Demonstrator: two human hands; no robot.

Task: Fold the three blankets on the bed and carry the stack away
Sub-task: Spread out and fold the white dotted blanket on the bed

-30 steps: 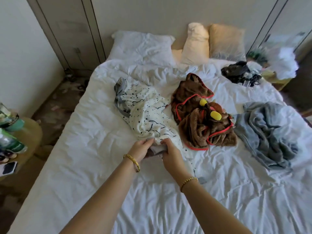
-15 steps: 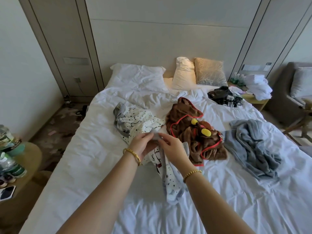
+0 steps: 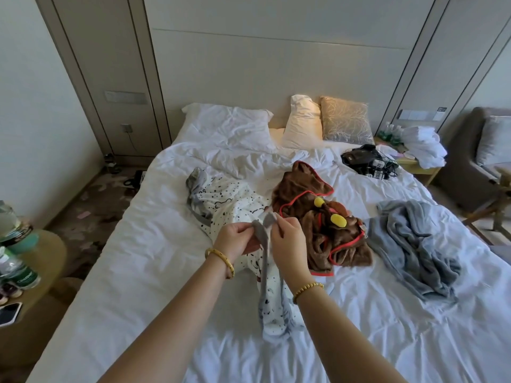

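Observation:
Three crumpled blankets lie on the white bed [image 3: 154, 261]. The white blanket with black specks and a grey border [image 3: 235, 200] is partly raised off the bed in the middle. My left hand [image 3: 235, 239] and my right hand [image 3: 287, 239] both pinch its grey edge close together, and a length of it hangs down between my forearms. The brown blanket with red trim and yellow knobs [image 3: 323, 230] sits bunched just right of my right hand. The grey blanket [image 3: 414, 244] lies heaped further right, near the bed's edge.
Pillows [image 3: 229, 125] lean at the headboard. A black bag with cables [image 3: 367, 158] lies at the bed's far right corner. A round side table [image 3: 52, 250] with bottles and a phone stands at left. An armchair [image 3: 481, 150] and a nightstand are at right.
Both hands picked the speckled blanket's grey edge up off the bed and raised it. The camera view has tilted up, showing more of the wall and headboard.

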